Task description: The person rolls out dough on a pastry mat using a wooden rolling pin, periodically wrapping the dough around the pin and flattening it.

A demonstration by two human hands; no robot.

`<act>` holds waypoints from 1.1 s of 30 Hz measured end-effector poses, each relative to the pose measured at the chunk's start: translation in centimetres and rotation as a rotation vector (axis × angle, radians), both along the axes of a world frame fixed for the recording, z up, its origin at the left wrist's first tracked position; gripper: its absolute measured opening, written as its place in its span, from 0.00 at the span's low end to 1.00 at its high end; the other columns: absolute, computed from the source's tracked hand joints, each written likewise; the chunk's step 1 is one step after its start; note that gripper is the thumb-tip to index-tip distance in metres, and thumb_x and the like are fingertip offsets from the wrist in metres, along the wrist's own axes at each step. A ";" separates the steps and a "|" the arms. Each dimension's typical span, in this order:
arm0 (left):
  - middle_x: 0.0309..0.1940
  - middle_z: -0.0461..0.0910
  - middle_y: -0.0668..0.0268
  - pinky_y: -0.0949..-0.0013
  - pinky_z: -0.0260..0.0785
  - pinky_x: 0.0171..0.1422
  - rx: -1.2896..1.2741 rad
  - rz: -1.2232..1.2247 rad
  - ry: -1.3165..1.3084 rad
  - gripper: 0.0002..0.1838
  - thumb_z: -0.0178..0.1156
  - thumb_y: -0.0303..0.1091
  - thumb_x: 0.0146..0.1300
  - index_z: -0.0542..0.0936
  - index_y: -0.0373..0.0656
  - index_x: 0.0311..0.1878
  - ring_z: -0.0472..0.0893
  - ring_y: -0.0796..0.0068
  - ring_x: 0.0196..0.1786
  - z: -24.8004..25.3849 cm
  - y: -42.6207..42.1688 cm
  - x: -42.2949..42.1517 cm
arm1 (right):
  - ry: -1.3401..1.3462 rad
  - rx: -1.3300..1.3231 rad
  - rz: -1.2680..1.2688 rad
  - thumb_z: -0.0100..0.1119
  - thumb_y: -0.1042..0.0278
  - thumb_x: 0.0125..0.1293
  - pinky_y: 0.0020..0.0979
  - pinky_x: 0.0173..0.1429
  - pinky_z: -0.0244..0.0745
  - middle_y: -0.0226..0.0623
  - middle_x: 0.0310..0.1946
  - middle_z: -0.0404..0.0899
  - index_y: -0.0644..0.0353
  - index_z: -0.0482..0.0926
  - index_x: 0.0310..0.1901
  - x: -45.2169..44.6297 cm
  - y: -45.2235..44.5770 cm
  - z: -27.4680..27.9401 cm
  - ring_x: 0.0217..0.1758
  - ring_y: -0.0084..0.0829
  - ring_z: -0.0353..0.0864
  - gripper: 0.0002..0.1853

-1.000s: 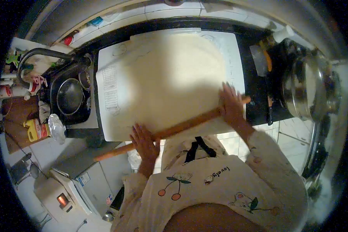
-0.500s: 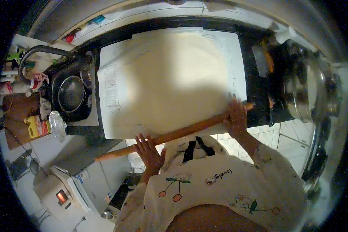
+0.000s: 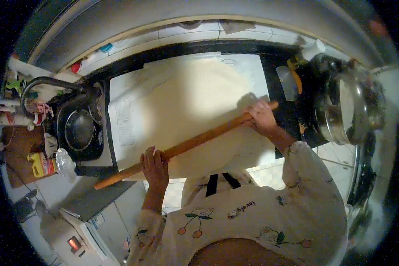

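A long wooden rolling pin lies slantwise across a large, thin sheet of pale dough, its left end lower and past the board's edge. My left hand is closed over the pin left of its middle, at the near edge of the dough. Near the pin's right end, my right hand grips it with bent fingers. Beneath the dough is a white mat with printed markings along its sides. Shadow covers part of the dough.
To the left is a dark sink with a round strainer and curved faucet. A yellow bottle and a foil-covered item stand nearby. Large metal pots sit at the right, beside a scraper and an orange-handled tool.
Both hands have pushed the rolling pin away from my body, farther over the dough. My left hand's fingers, spread flat before, are now bent over the pin. The camera view has tilted slightly.
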State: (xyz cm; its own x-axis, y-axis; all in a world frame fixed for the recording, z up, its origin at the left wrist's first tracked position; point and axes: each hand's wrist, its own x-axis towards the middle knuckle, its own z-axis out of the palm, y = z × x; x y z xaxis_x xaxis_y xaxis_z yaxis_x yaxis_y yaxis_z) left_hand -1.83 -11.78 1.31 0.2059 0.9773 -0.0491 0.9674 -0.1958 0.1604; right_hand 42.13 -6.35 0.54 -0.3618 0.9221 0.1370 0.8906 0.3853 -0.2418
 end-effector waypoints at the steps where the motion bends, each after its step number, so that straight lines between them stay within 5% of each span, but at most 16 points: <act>1: 0.64 0.63 0.52 0.41 0.48 0.71 0.034 0.018 -0.006 0.20 0.63 0.37 0.56 0.72 0.42 0.50 0.61 0.50 0.68 0.2 0.8 1.0 | -0.094 -0.044 -0.004 0.66 0.60 0.51 0.45 0.66 0.62 0.42 0.55 0.72 0.51 0.73 0.58 -0.2 1.1 -0.2 0.60 0.45 0.70 0.29; 3: 0.73 0.48 0.47 0.36 0.37 0.73 -0.137 0.168 0.037 0.24 0.56 0.42 0.62 0.69 0.42 0.59 0.48 0.46 0.75 0.1 1.7 2.6 | 0.012 -0.023 -0.084 0.70 0.62 0.47 0.46 0.68 0.58 0.40 0.58 0.69 0.49 0.66 0.64 -1.0 2.2 -0.5 0.62 0.46 0.66 0.39; 5: 0.73 0.45 0.44 0.33 0.33 0.72 0.062 0.146 0.012 0.30 0.50 0.48 0.65 0.62 0.43 0.66 0.46 0.45 0.75 -0.8 2.6 2.9 | 0.050 -0.071 -0.110 0.70 0.62 0.49 0.50 0.72 0.52 0.42 0.68 0.58 0.46 0.55 0.71 -2.5 4.5 1.2 0.70 0.47 0.57 0.47; 7: 0.73 0.42 0.42 0.32 0.29 0.72 0.164 0.128 0.066 0.36 0.43 0.54 0.67 0.54 0.42 0.72 0.43 0.44 0.76 -1.9 4.4 2.3 | -0.113 0.014 -0.157 0.66 0.61 0.54 0.55 0.73 0.49 0.42 0.72 0.51 0.46 0.55 0.72 -3.2 7.5 0.8 0.74 0.47 0.51 0.44; 9: 0.73 0.41 0.41 0.32 0.28 0.72 0.138 0.101 0.315 0.39 0.40 0.56 0.68 0.48 0.40 0.74 0.41 0.44 0.76 -3.4 9.9 0.0 | 0.001 0.148 -0.158 0.55 0.56 0.63 0.57 0.73 0.46 0.47 0.72 0.50 0.50 0.56 0.71 -3.0 12.7 -0.9 0.76 0.49 0.46 0.35; 11: 0.74 0.41 0.42 0.34 0.29 0.73 0.147 0.137 0.366 0.39 0.40 0.54 0.69 0.47 0.37 0.74 0.42 0.44 0.76 -6.9 15.5 -3.3 | 0.207 0.364 -0.199 0.53 0.55 0.64 0.49 0.70 0.53 0.56 0.63 0.61 0.65 0.63 0.63 -3.8 18.9 -0.8 0.68 0.53 0.58 0.30; 12: 0.74 0.42 0.43 0.35 0.30 0.73 0.195 0.188 0.236 0.39 0.40 0.54 0.69 0.47 0.37 0.74 0.43 0.44 0.76 -10.4 17.7 -5.5 | 0.149 0.467 -0.239 0.58 0.52 0.61 0.52 0.63 0.61 0.54 0.53 0.69 0.64 0.70 0.55 -4.0 20.0 -0.6 0.57 0.53 0.67 0.27; 15: 0.74 0.43 0.43 0.39 0.33 0.74 0.009 0.170 0.397 0.40 0.40 0.55 0.68 0.47 0.37 0.74 0.45 0.45 0.76 -5.2 13.1 -0.7 | 0.104 0.270 -0.261 0.59 0.54 0.59 0.51 0.68 0.57 0.51 0.61 0.65 0.61 0.68 0.60 -2.8 14.4 -2.8 0.65 0.49 0.64 0.30; 16: 0.73 0.43 0.43 0.39 0.34 0.74 0.242 0.050 0.101 0.43 0.41 0.58 0.65 0.46 0.37 0.74 0.45 0.44 0.76 -3.5 8.6 0.3 | -0.038 0.272 -0.238 0.58 0.54 0.59 0.51 0.70 0.56 0.49 0.65 0.63 0.60 0.67 0.62 -1.5 10.9 -4.2 0.68 0.47 0.62 0.31; 18: 0.73 0.44 0.41 0.35 0.36 0.72 0.044 0.051 0.059 0.47 0.40 0.64 0.62 0.49 0.35 0.73 0.46 0.36 0.74 -3.2 1.8 1.4 | -0.005 0.173 -0.183 0.56 0.53 0.62 0.52 0.71 0.53 0.45 0.70 0.58 0.56 0.64 0.66 -1.1 5.1 -1.5 0.72 0.45 0.59 0.33; 21: 0.73 0.44 0.42 0.34 0.37 0.72 0.202 -0.009 0.099 0.45 0.40 0.62 0.64 0.48 0.35 0.73 0.47 0.36 0.74 -3.5 3.5 1.1 | -0.285 0.044 -0.242 0.52 0.51 0.66 0.53 0.70 0.54 0.44 0.70 0.57 0.54 0.62 0.68 -0.5 7.0 -2.3 0.71 0.46 0.58 0.31; 24: 0.73 0.45 0.44 0.35 0.39 0.72 0.332 0.034 0.202 0.43 0.40 0.60 0.65 0.48 0.36 0.73 0.48 0.41 0.74 -4.8 12.7 -1.0 | 0.019 0.311 -0.222 0.48 0.47 0.67 0.54 0.71 0.53 0.45 0.70 0.57 0.56 0.61 0.68 -2.0 15.3 -2.7 0.71 0.48 0.58 0.32; 28: 0.73 0.46 0.45 0.35 0.40 0.71 0.295 0.078 0.063 0.45 0.38 0.63 0.64 0.50 0.36 0.73 0.48 0.43 0.75 -4.2 12.5 -0.4 | -0.097 0.178 -0.296 0.51 0.48 0.66 0.54 0.72 0.49 0.45 0.71 0.54 0.57 0.63 0.66 -2.4 12.8 -2.1 0.73 0.50 0.53 0.32; 29: 0.73 0.46 0.45 0.36 0.40 0.72 0.243 0.027 -0.014 0.46 0.38 0.65 0.63 0.50 0.36 0.73 0.48 0.42 0.75 -4.0 8.1 -0.2 | -0.087 0.079 -0.268 0.55 0.58 0.61 0.53 0.73 0.49 0.52 0.68 0.57 0.58 0.64 0.65 -2.0 9.5 -1.3 0.73 0.54 0.53 0.30; 33: 0.73 0.48 0.44 0.34 0.39 0.71 0.045 -0.010 0.007 0.49 0.40 0.69 0.60 0.50 0.37 0.73 0.48 0.38 0.74 -2.7 -0.9 1.2 | 0.046 -0.007 -0.282 0.58 0.66 0.57 0.53 0.74 0.45 0.51 0.69 0.57 0.59 0.62 0.66 0.1 1.3 -2.7 0.73 0.56 0.52 0.33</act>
State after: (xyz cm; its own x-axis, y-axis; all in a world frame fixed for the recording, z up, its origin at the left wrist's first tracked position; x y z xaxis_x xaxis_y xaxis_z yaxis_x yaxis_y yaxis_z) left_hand -0.61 -12.70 -1.40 0.2153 0.9765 -0.0069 0.9666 -0.2121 0.1442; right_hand 42.21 -5.05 -2.17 -0.0841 0.9865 0.1407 0.9505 0.1219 -0.2859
